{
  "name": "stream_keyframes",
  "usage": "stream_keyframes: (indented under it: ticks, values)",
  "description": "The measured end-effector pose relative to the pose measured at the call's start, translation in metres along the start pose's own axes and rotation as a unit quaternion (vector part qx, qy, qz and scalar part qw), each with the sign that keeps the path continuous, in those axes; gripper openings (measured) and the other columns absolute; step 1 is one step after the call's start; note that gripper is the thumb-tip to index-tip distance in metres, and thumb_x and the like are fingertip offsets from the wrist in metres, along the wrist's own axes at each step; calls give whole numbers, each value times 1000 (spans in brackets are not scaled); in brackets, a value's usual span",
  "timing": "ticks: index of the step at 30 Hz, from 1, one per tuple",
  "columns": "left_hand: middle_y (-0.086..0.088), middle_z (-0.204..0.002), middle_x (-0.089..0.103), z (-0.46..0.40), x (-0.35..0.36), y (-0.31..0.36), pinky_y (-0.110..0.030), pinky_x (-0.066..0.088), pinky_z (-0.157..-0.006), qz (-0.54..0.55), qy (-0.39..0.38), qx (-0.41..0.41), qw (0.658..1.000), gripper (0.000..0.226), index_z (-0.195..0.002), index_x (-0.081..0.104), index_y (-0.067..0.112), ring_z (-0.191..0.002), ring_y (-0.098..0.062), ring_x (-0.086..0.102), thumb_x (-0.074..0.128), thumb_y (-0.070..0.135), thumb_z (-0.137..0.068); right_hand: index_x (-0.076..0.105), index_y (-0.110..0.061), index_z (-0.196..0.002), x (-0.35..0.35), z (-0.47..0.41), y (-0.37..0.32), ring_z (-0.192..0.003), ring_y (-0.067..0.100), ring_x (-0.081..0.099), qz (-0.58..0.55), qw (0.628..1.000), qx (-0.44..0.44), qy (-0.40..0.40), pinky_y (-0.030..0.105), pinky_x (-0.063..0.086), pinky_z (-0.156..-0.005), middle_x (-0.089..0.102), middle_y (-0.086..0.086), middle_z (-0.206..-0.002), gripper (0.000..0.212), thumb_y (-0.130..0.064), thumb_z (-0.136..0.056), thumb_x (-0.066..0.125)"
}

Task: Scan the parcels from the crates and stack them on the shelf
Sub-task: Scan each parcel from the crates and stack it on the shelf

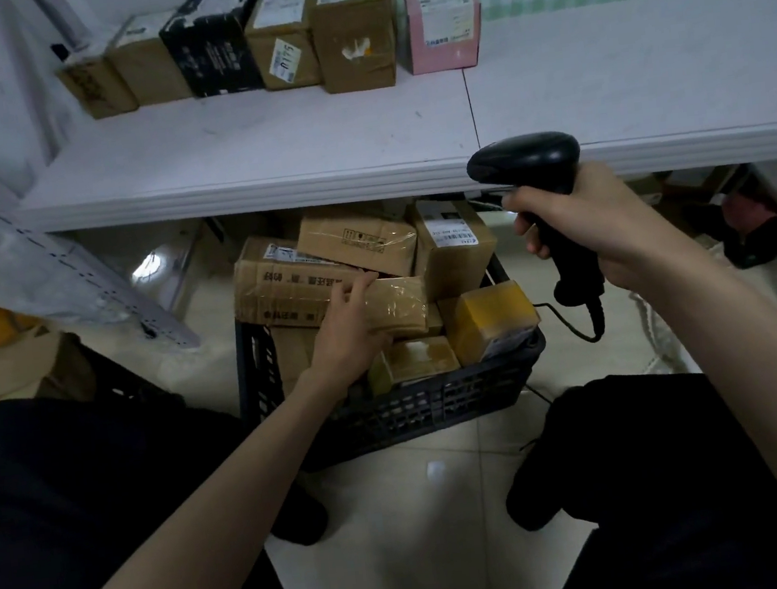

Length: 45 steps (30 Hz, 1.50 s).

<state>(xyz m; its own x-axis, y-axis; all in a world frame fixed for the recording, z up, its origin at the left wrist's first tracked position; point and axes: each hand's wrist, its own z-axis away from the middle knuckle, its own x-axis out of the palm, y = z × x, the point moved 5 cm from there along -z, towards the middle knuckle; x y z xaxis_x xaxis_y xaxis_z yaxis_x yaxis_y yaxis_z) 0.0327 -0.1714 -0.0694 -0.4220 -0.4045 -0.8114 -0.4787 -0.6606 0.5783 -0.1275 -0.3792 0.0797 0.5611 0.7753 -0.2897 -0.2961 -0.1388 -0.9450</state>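
Here, a long taped box [329, 293] lies atop the pile in the black crate [389, 414], toward its left edge. The left hand [350, 332] curls over the box's near side, gripping it. The right hand [609, 228] clasps the scanner [544, 196] near the shelf's [267, 163] front edge. Picking is underway; next the box needs lifting, label turned to the scanner.

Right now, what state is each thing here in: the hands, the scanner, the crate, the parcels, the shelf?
Left hand: fingers gripping a long taped parcel in the crate.
Right hand: holding the scanner upright, off the parcels.
Crate: on the floor, full of piled parcels.
Shelf: six parcels lined up at the back, the pink box rightmost.
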Motion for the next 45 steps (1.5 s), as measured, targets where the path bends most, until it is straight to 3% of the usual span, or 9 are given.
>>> stream_keyframes:
  ticks: [4,9,15,18,21,26,36,41,45]
  values:
    - [1,-141,41,18,6,-9,-40,50,-96,54,50,-22,997,69,-142,43,29,-122,-18,50,79,43,-85,68,-11,-86,1,-1,2,-57,15,60,5,1000,-2,-5,28,48,-55,66,4,-70,10,-18,-94,66]
    - [-6,-143,42,32,26,-25,-49,42,-109,187,44,-122,974,65,-146,38,31,-125,-24,48,66,55,-93,69,-11,-87,5,-1,4,-56,14,60,11,1000,-12,-12,27,48,-56,65,1,-67,10,-18,-94,66]
    - [-11,-138,51,27,26,-16,-62,40,-107,239,48,-197,950,46,-134,38,37,-126,-34,49,20,65,-103,71,-5,-98,11,-1,8,-58,15,62,28,999,-11,-24,26,51,-56,66,5,-73,15,-19,-93,67]
    - [-8,-127,51,22,26,-24,-61,57,-89,342,25,-271,899,39,-124,33,40,-113,-32,56,40,65,-95,70,-7,-92,15,-1,11,-58,16,61,28,999,-6,-30,27,49,-54,66,4,-70,12,-19,-92,68]
    - [-8,-123,55,27,32,-23,-51,63,-78,458,-43,-331,824,63,-137,34,24,-112,-33,61,67,50,-90,69,-8,-88,18,0,12,-59,16,61,35,999,-3,-32,28,49,-56,67,5,-72,13,-20,-92,68]
    - [-8,-129,66,37,42,-17,-38,57,-84,527,-140,-312,778,52,-140,55,21,-119,-27,62,70,38,-93,70,-8,-91,17,3,12,-58,14,62,35,999,-6,-30,27,50,-56,68,6,-73,13,-21,-93,67]
    - [-4,-123,74,31,3,12,-22,56,-84,541,-121,-174,814,39,-132,63,10,-114,-16,71,64,29,-98,70,3,-94,14,12,7,-58,17,61,23,999,-16,-33,27,49,-55,67,6,-72,21,-18,-93,67]
    - [-6,-125,73,18,-12,15,-39,53,-103,529,-77,-136,834,50,-135,62,12,-118,-23,69,67,40,-95,69,-7,-81,19,15,8,-57,17,60,24,999,-14,-45,30,48,-56,66,2,-66,17,-19,-93,68]
    - [-7,-119,75,8,-23,17,-29,59,-85,523,-58,-125,841,39,-133,62,4,-108,-21,73,63,24,-99,68,-8,-84,24,17,10,-52,15,58,5,999,-7,-49,29,46,-53,65,-1,-61,11,-16,-93,68]
